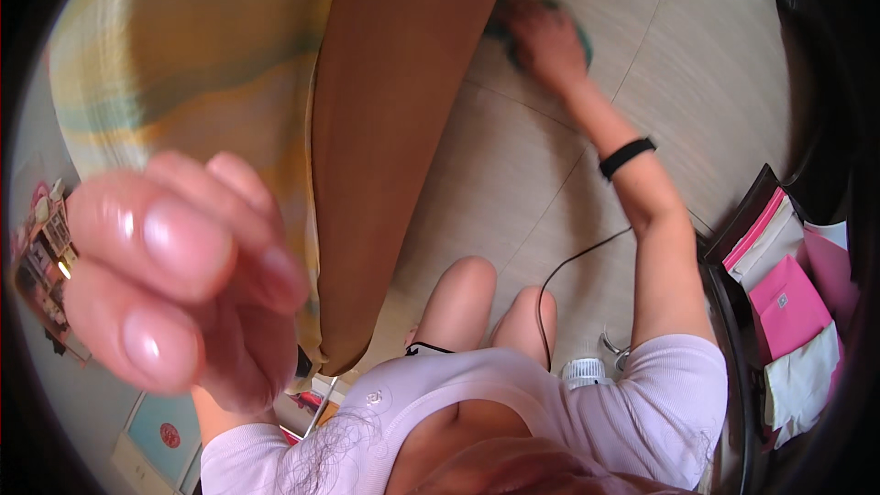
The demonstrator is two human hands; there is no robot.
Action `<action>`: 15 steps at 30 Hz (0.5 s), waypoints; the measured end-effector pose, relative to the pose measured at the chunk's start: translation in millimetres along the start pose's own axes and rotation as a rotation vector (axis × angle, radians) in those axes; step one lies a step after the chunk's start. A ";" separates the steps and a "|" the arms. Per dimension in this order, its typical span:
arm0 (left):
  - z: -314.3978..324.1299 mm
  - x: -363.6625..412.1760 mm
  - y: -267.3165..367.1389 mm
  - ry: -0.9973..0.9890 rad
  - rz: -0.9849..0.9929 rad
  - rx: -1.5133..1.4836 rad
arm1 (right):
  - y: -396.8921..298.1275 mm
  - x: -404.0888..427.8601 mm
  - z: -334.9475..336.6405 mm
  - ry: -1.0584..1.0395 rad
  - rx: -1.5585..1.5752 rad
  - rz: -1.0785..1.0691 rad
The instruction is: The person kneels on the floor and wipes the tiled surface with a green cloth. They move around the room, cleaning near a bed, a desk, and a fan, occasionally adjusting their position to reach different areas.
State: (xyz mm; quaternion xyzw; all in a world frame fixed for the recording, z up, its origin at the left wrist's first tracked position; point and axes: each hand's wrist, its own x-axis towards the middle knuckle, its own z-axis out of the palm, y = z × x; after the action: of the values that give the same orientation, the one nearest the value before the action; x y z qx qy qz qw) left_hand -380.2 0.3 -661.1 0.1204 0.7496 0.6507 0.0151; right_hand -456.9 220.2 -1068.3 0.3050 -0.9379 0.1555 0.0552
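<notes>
Close to the camera at the left, my left hand (185, 275) is loosely curled, and I see nothing in its hollow. Behind it lies a bed cover (185, 82) in yellow, green and white. Far ahead, my right hand (546, 38) is pressed down on a green cloth (584, 48) against the tiled floor (522, 165). Motion blurs this hand, and it covers most of the cloth. It works right beside the brown fabric side of the bed (392, 117). A black band (627, 158) circles my right forearm.
A black cable (564, 265) runs over the floor near my knees. By my right elbow stand a white ribbed-capped container (583, 371) and a black-edged holder (732, 330) with pink packets (790, 302). A light-blue box (161, 426) is at the lower left.
</notes>
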 end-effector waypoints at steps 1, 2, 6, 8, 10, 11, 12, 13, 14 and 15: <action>-6.3 -0.8 2.8 -0.025 0.007 0.019 | -33.5 -21.4 2.0 -0.067 0.050 -0.059; -12.2 -3.3 6.6 -0.048 0.007 0.042 | -68.4 -45.3 2.8 -0.136 0.107 -0.121; -27.7 -11.0 4.7 -0.029 0.088 -0.002 | -176.2 -163.8 -16.2 -0.292 0.330 -0.361; -43.3 -8.7 -2.3 -0.039 0.102 -0.217 | -210.9 -252.0 -2.6 -0.335 0.428 -0.536; -33.3 -8.8 -13.5 -0.052 0.232 -0.060 | -234.4 -299.6 -6.5 -0.477 0.500 -0.651; -31.0 -8.7 -13.5 -0.059 0.275 0.017 | -238.7 -294.5 -8.8 -0.570 0.560 -0.563; -27.7 -8.1 -15.4 -0.065 0.321 0.082 | -246.8 -287.1 -15.7 -0.668 0.618 -0.458; -24.7 -6.2 -10.8 -0.080 0.294 0.100 | -252.8 -279.8 -22.9 -0.763 0.674 -0.347; -22.3 -5.7 -14.8 -0.074 0.308 0.092 | -250.6 -271.7 -34.1 -0.766 0.809 -0.141; -21.9 -6.4 -11.6 -0.059 0.315 0.114 | -241.8 -250.5 -44.0 -0.744 0.941 0.038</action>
State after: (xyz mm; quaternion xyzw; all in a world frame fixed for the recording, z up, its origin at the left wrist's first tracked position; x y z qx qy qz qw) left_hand -379.7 -23.8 -670.1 0.2560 0.7564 0.5976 -0.0721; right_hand -111.7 188.5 -1013.9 0.3137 -0.7301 0.4378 -0.4206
